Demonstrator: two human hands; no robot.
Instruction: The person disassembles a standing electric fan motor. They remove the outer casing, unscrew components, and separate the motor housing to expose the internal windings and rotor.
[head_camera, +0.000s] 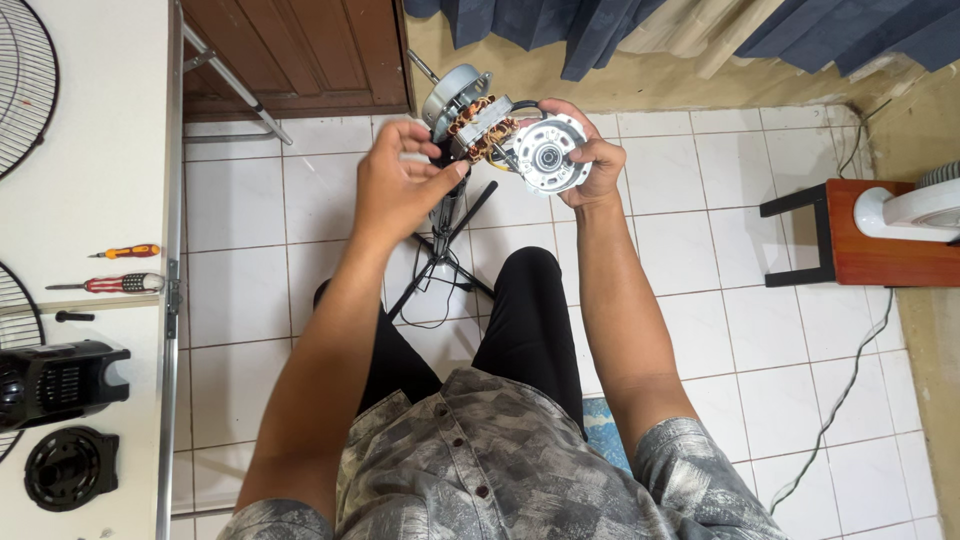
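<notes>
Seen from above, over tiled floor (720, 330) and black-trousered knees. One fan motor (478, 122), opened up, held in the air between two hands, copper windings showing. Left hand (400, 185) curled, thumb and fingertips pinching at the winding side of the motor. Right hand (592, 160) wrapped around one round silver end cover (548, 153), bearing at its centre, fingers closed on its rim. Black wires looping between cover and windings. Below the motor, one black stand (445, 255) with thin legs on the floor.

On the white counter (110, 130) at left: two screwdrivers, one orange-handled (125, 251), one red-patterned (112, 284); one black fan housing (60, 380); one round black cap (70, 468); parts of two wire fan grilles (25, 85) at the edge. At right, one wooden stool (860, 235) carrying one white fan base (915, 212), cord trailing across the tiles.
</notes>
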